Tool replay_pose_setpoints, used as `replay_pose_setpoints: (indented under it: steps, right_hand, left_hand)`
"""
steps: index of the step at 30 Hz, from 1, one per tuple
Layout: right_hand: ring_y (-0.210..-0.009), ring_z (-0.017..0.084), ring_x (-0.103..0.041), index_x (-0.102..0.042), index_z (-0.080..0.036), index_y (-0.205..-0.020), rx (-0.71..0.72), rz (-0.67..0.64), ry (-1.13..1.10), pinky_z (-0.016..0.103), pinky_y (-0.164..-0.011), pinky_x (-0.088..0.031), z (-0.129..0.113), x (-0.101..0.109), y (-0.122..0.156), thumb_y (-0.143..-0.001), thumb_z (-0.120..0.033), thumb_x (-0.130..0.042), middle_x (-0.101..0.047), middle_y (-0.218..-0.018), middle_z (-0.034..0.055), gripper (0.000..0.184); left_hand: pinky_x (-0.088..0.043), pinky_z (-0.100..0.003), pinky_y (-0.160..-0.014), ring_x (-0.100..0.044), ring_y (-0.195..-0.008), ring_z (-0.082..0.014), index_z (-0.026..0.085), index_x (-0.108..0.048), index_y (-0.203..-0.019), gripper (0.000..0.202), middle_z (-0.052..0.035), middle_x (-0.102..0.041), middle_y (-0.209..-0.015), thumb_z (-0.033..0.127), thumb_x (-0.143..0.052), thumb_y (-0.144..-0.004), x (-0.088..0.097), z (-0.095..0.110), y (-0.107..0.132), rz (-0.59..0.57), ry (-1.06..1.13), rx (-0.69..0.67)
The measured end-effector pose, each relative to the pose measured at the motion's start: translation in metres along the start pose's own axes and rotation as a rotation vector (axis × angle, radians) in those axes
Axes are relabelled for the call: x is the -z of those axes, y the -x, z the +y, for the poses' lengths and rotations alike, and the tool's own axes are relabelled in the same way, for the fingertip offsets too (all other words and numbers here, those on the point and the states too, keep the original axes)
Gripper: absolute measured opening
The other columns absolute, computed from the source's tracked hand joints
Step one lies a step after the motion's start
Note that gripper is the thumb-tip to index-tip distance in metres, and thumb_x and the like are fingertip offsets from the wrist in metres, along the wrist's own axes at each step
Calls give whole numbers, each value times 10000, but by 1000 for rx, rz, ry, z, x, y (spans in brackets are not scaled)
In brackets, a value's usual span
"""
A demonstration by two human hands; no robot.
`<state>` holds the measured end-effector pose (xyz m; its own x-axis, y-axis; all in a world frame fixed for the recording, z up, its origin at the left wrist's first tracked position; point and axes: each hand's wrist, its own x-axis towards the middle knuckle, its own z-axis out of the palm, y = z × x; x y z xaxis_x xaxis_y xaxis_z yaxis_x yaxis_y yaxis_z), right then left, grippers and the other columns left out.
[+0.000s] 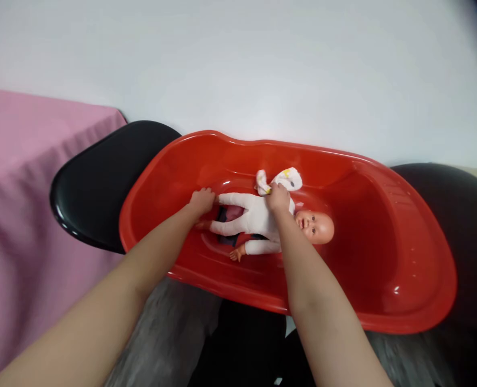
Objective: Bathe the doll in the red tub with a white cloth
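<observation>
A baby doll in a white body lies on its back inside a red baby bathtub, its head to the right. At the doll's far foot, my left hand is closed, apparently around that foot; its fingertips are partly hidden. Over the doll's chest and far arm, my right hand has its fingers closed on a white cloth with yellow and dark patches. The cloth is crumpled and spreads to both sides of that hand. The doll's near arm rests along its side, palm showing.
Black stool seats flank the tub, the right one partly under its rim. A pink cloth-covered surface is at the left. Behind the tub stands a pale wall. Dark items lie under the doll's legs.
</observation>
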<state>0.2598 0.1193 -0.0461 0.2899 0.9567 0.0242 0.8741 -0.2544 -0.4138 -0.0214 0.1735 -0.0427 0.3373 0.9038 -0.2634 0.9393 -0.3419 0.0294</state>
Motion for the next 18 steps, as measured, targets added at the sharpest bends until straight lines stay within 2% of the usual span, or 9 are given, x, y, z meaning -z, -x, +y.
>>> replay_pose_setpoints:
  steps: [3, 7, 9, 13, 16, 18]
  right_hand:
    - [-1342, 340, -555, -528, -172, -1489, -86, -95, 78, 515, -1157, -376, -2, 0, -4, -959, -178, -516, -601, -1452, 191, 530]
    - [-1375, 363, -549, -438, -158, -1556, -156, -134, 117, 569, -1143, -388, -1, -2, -9, -986, -189, -490, -575, -1488, 220, 573]
    - [-1380, 366, -553, -436, -153, -1545, -166, -136, 135, 564, -1131, -403, -1, -3, -10, -997, -183, -467, -561, -1501, 234, 549]
    - [-1318, 357, -615, -489, -111, -1459, -153, -157, 142, 515, -1078, -460, -4, -2, -10, -967, -149, -498, -613, -1432, 260, 493]
    - [-1233, 331, -669, -548, -138, -1365, -97, -168, 119, 460, -1041, -485, -3, -1, -12, -934, -163, -570, -690, -1330, 213, 432]
    - [-1197, 311, -684, -567, -175, -1316, -39, -164, 85, 430, -1024, -494, 0, -1, -14, -923, -202, -611, -713, -1303, 171, 397]
  left_hand:
    - [-471, -531, -1043, -549, -1324, -415, 109, -705, -1350, 402, -259, -615, -1407, 250, -512, -1026, -3, 2, 0, -14, -66, -17]
    - [-452, -563, -1062, -531, -1345, -423, 75, -653, -1392, 426, -276, -580, -1432, 217, -478, -1031, -6, 9, 2, 7, -112, -42]
    - [-440, -568, -1075, -527, -1348, -412, 95, -604, -1448, 452, -256, -562, -1466, 222, -479, -1032, -7, 17, 4, 23, -124, -91]
    - [-413, -594, -1092, -543, -1327, -401, 137, -560, -1486, 466, -219, -581, -1470, 274, -467, -1050, -11, 35, 7, 93, -89, -286]
    - [-419, -598, -1079, -577, -1286, -410, 132, -620, -1407, 425, -220, -630, -1402, 316, -459, -1059, -17, 43, 6, 102, -53, -344]
    - [-429, -566, -1087, -562, -1323, -405, 159, -617, -1420, 437, -209, -597, -1465, 315, -528, -1021, -20, 47, 4, 110, 6, -363]
